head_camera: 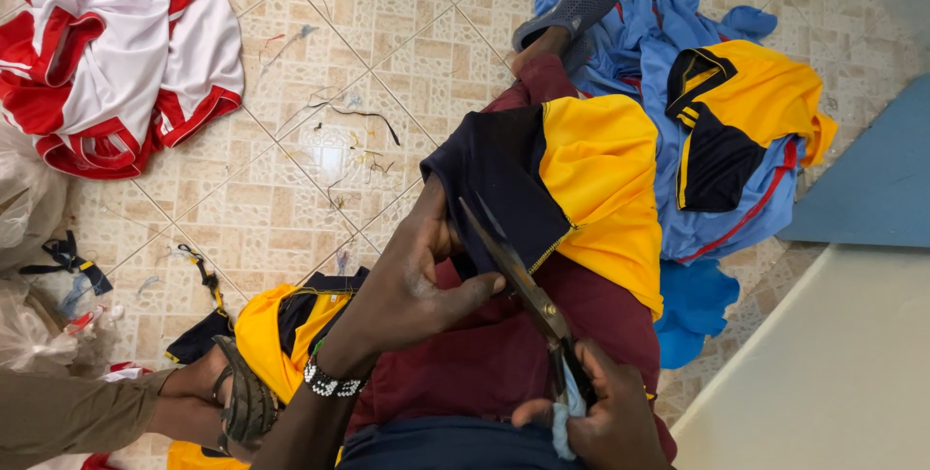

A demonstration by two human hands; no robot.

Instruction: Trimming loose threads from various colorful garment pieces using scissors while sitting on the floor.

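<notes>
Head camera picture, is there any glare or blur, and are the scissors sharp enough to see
Head view: even daylight, a soft glare patch on the floor tiles; the scissors and yellow-and-navy garment are sharp; the right hand at the bottom edge is dim and partly cropped.

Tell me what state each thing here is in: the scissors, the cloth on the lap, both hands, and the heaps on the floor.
Scissors: blades open, against the navy edge.
Yellow and navy garment: draped over the lap, navy edge pulled taut.
Left hand: pinching the navy edge.
Right hand: closed on the scissor handles.
Red and white garments: heaped on the tiles.
Blue garments: piled on the floor.
</notes>
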